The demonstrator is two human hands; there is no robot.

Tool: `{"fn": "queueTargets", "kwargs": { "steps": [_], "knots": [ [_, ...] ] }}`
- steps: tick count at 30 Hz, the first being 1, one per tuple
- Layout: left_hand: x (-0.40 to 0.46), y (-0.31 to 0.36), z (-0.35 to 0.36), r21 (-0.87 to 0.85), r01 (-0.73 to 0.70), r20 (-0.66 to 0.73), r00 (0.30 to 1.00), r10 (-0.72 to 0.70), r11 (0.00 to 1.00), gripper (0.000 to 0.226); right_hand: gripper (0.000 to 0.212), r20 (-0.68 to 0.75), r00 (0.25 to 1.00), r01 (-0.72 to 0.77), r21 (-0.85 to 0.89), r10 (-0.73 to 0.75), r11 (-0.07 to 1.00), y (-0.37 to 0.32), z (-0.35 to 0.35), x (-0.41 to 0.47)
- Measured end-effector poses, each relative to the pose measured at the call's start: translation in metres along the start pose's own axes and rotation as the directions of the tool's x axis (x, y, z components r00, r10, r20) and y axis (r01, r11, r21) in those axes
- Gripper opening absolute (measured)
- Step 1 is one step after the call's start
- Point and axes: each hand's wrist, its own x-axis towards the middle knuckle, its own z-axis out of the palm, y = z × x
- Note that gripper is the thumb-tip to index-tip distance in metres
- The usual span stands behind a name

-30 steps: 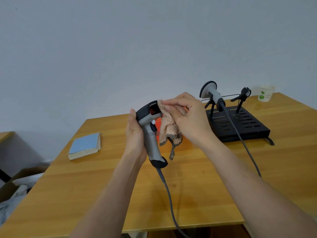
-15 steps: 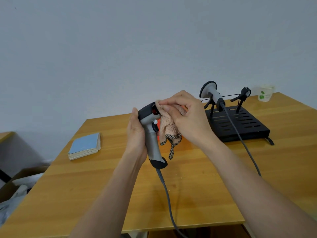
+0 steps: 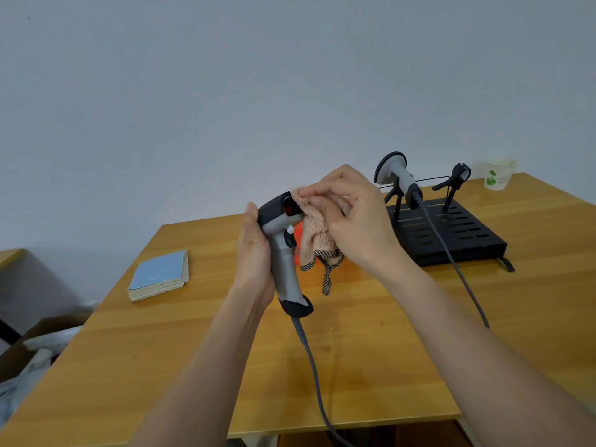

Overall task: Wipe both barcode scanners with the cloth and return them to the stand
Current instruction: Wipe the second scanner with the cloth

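Note:
My left hand [image 3: 254,253] grips the handle of a grey and black barcode scanner [image 3: 285,256], held upright above the table with its red window facing right. My right hand [image 3: 351,217] pinches a pink fluffy cloth [image 3: 314,237] with a checkered trim against the scanner's head. The scanner's grey cable [image 3: 314,379] hangs down over the table's front edge. A second grey scanner [image 3: 398,179] rests on the left holder of the black stand [image 3: 451,230] at the back right; the stand's right holder [image 3: 456,179] holds nothing.
A blue-covered booklet [image 3: 159,275] lies at the table's left. A paper cup [image 3: 498,174] stands in the far right corner. The second scanner's cable [image 3: 461,275] trails across the table toward me. Something orange shows behind the cloth. Boxes sit on the floor at left.
The scanner and both hands have shifted only slightly; my right hand's fingers have worked the cloth a little over the scanner's head.

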Motion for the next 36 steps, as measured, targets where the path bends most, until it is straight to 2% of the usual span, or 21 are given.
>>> {"fn": "queueTargets", "kwargs": {
  "steps": [6, 9, 11, 15, 21, 24, 26, 30, 32, 36],
  "knots": [
    [-0.002, 0.002, 0.001, 0.012, -0.020, 0.004, 1.000, 0.020, 1.000, 0.059, 0.017, 0.087, 0.996, -0.008, 0.010, 0.007, 1.000, -0.007, 0.006, -0.006],
    [-0.001, 0.001, -0.002, 0.009, -0.042, 0.009, 0.999, 0.042, 0.999, 0.063, 0.024, 0.146, 0.989, 0.041, -0.093, -0.027, 0.995, -0.004, 0.002, -0.003],
    [-0.001, 0.000, -0.002, -0.003, -0.024, 0.003, 1.000, 0.024, 1.000, 0.064, 0.026, 0.114, 0.992, 0.070, -0.146, -0.054, 0.987, -0.003, 0.001, -0.001],
    [0.001, 0.000, -0.002, 0.018, -0.024, -0.014, 1.000, 0.024, 1.000, 0.065, 0.031, 0.000, 0.997, 0.076, -0.128, -0.077, 0.989, -0.002, 0.001, -0.001],
    [-0.002, 0.005, -0.003, 0.005, -0.069, -0.017, 0.997, 0.069, 0.998, 0.066, 0.021, 0.077, 0.992, 0.101, -0.062, -0.097, 0.993, -0.002, 0.011, -0.007],
    [-0.001, 0.005, -0.004, -0.004, -0.052, -0.010, 0.999, 0.052, 0.999, 0.067, 0.028, 0.107, 0.982, 0.173, -0.181, -0.156, 0.968, 0.003, 0.007, -0.002],
    [-0.001, 0.004, -0.005, 0.001, -0.046, 0.011, 0.999, 0.046, 0.999, 0.071, 0.029, 0.068, 0.983, 0.182, -0.243, -0.170, 0.953, 0.005, 0.005, 0.000],
    [-0.001, 0.006, -0.004, 0.005, -0.052, 0.005, 0.999, 0.052, 0.999, 0.074, 0.024, -0.028, 0.985, 0.164, -0.168, -0.171, 0.972, 0.004, 0.004, -0.003],
    [0.001, 0.007, -0.005, -0.005, -0.037, -0.017, 0.999, 0.037, 0.999, 0.081, 0.021, 0.009, 0.984, 0.177, -0.108, -0.177, 0.978, 0.001, 0.011, -0.006],
    [0.001, 0.006, -0.004, -0.044, -0.025, -0.027, 0.999, 0.024, 0.999, 0.074, 0.016, 0.065, 0.972, 0.229, -0.078, -0.225, 0.970, 0.006, 0.018, -0.008]
  ]
}}
